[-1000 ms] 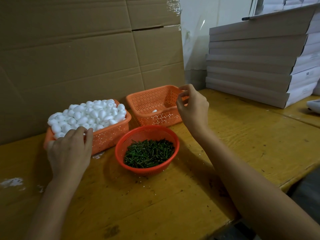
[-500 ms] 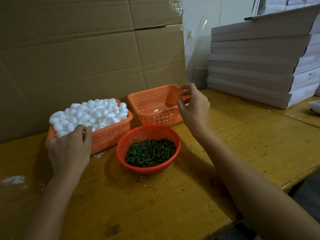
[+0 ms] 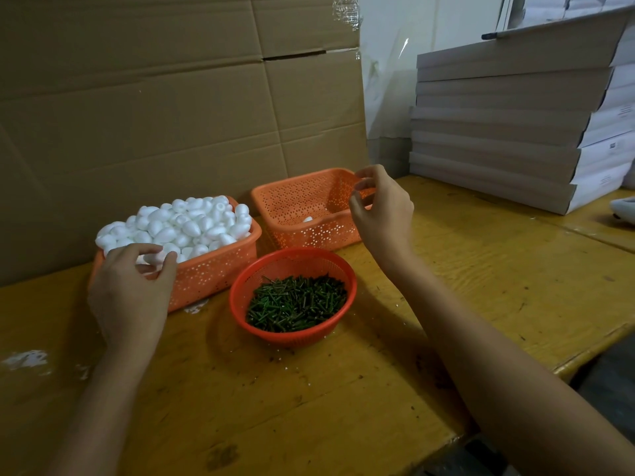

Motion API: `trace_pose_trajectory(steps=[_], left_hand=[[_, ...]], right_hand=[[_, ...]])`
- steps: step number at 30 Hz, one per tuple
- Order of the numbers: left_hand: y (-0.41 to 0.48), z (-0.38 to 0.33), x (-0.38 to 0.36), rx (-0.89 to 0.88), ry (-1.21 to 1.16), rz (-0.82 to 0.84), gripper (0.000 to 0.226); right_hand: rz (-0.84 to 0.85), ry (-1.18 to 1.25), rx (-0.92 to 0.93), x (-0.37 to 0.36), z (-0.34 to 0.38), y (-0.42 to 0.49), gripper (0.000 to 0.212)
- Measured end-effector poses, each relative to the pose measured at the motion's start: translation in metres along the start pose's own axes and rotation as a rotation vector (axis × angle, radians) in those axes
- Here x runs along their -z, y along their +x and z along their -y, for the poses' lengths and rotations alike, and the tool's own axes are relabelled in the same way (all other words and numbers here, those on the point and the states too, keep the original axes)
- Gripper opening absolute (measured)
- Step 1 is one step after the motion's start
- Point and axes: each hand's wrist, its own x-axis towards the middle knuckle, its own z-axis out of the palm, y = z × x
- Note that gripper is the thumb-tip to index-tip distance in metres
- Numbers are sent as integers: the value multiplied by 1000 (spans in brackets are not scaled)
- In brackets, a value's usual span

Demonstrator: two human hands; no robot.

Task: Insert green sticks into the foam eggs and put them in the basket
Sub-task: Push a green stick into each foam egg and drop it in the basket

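At the far left, white flecks (image 3: 24, 359) lie on the yellow wooden surface (image 3: 481, 286), and a tall wall of cardboard (image 3: 171, 115) stands along its back edge. Next we meet the left hand (image 3: 130, 293), its forearm reaching in from the bottom edge. Its grip is closed round one foam egg (image 3: 154, 258), thumb on one side and curled fingers on the other, right at the near corner of the left basket (image 3: 213, 276). That orange perforated basket is heaped above its rim with white foam eggs (image 3: 192, 221). Just to its right and nearer to us sits the red bowl (image 3: 237, 286), round and meshed, holding a loose pile of green sticks (image 3: 295, 304); a few tiny white crumbs lie on the surface in front of it. Behind the bowl, close to the cardboard, stands the rear basket (image 3: 299, 204), orange like the first, with a single egg (image 3: 308, 219) showing low against its near wall; we cannot tell whether it carries a stick. Over that basket's right end we see the right hand (image 3: 385, 214), its grip released: fingers loosely curled, thumb and forefinger apart, nothing between them. Whether a fingertip touches the rim we cannot tell. Further right, a stack of flat grey boxes (image 3: 498, 132) rests on the surface, and a pale object (image 3: 623, 209) is cut off by the right edge.
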Motion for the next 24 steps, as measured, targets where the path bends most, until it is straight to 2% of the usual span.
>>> trace_pose_trajectory(steps=[2,6,10,14,16,20,24], left_hand=[[1,1,1,92,-128,-25,22],[3,5,2,163,-214,-103,31],[3,8,0,141,-239,-155,24],[1,6,-2,57,-230,-141,32],[1,7,-3,-83,-149,-109,36],[-9,1,-9,-570,129,-114,29],[-18,-12,-12,-735,87,-9,28]], right_hand=[[1,0,3,0,0,0,21],[1,13,0,1,0,1,22],[18,80,25,1,5,-2,22],[163,183,120,-1,14,-8,15],[324,273,184,-2,20,-14,11],[700,293,374,-7,32,-27,7],[877,236,469,-11,37,-34,8]])
